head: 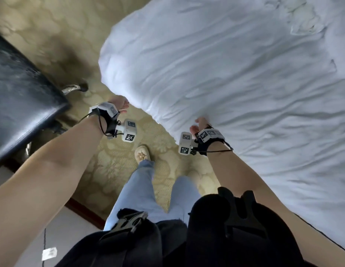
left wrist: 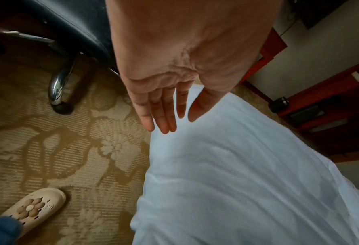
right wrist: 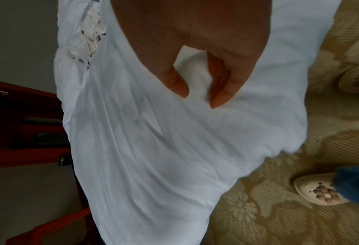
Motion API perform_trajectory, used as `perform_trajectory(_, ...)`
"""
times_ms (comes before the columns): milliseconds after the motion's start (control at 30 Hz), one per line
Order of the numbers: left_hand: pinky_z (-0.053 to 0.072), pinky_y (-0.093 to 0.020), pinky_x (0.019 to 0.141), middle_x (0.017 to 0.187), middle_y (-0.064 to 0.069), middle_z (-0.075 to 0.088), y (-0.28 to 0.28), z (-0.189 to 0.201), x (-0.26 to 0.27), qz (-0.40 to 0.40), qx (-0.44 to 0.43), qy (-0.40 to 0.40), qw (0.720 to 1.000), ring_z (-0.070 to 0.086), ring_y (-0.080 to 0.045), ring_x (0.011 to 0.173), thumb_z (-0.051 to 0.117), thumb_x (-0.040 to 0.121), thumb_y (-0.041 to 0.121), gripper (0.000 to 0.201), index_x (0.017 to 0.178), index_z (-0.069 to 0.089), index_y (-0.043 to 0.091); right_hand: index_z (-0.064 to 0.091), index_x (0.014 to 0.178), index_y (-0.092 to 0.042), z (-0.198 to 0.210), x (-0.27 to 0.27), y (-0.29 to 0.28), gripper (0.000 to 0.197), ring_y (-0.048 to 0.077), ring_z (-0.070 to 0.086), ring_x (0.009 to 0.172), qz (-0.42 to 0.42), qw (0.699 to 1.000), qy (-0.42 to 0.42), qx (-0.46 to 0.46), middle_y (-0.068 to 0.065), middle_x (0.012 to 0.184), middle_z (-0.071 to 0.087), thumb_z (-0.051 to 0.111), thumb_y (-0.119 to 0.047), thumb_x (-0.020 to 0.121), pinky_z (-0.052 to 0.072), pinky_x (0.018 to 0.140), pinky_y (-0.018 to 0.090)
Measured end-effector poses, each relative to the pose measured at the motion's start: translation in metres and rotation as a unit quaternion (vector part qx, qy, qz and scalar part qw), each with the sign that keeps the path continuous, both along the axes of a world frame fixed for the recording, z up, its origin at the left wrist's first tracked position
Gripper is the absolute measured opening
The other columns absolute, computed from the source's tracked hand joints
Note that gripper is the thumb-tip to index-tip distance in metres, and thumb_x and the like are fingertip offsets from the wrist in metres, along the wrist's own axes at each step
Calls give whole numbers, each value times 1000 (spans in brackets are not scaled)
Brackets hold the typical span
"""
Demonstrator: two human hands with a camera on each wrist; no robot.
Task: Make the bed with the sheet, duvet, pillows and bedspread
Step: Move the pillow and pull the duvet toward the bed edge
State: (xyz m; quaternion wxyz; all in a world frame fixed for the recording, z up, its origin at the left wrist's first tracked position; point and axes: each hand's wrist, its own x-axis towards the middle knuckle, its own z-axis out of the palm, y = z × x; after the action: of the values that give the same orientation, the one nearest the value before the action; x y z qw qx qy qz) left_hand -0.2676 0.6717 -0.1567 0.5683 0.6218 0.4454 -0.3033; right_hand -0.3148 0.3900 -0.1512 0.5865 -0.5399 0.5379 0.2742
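The duvet (head: 225,78) edge is running across just ahead of both hands; the right hand (head: 201,126) is touching it, loosely curled, while the left hand (head: 121,106) is hovering flat beside its corner.

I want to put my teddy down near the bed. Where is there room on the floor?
The patterned carpet is bare between the black chair and the white duvet, past the cream slipper. It is crowded at the duvet's edge, where the left hand and right hand reach. The duvet's top is also free, though rumpled.
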Motion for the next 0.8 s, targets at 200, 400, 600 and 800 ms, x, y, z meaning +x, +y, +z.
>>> perform_trajectory(200, 47, -25, 64, 36, 11, 58, 60, 0, 25, 30, 19, -11, 999, 56, -13, 64, 37, 99, 9, 28, 73, 47, 15, 38, 138, -3, 12, 30, 59, 45, 15, 56, 75, 38, 999, -14, 7, 12, 113, 52, 43, -14, 95, 58, 58, 23)
perform_trajectory(400, 47, -28, 74, 88, -3, 59, 77, -3, 79, -23, 28, -11, 999, 55, -18, 93, 43, 97, 10, 19, 84, 57, 7, 45, 127, -1, 16, 96, 96, 37, 23, 53, 80, 7, 999, -36, -17, 10, 77, 46, 45, -19, 95, 53, 88, 36)
perform_trajectory(600, 47, -37, 84, 111, -7, 55, 86, -10, 158, -128, 88, -29, 987, 51, -25, 107, 65, 85, 19, 55, 135, 44, 9, 48, 116, -3, -1, 171, 101, 35, 21, 49, 82, -5, 999, -39, -34, 7, 76, 44, 49, -29, 93, 53, 88, 34)
perform_trajectory(800, 35, -38, 111, 149, -16, 37, 85, 7, 251, -248, 150, -73, 954, 39, -28, 136, 68, 84, 20, 74, 147, 30, 10, 44, 105, -6, -3, 235, 103, 29, 21, 51, 83, -68, 996, -20, -46, 8, 89, 50, 52, -31, 91, 54, 82, 35)
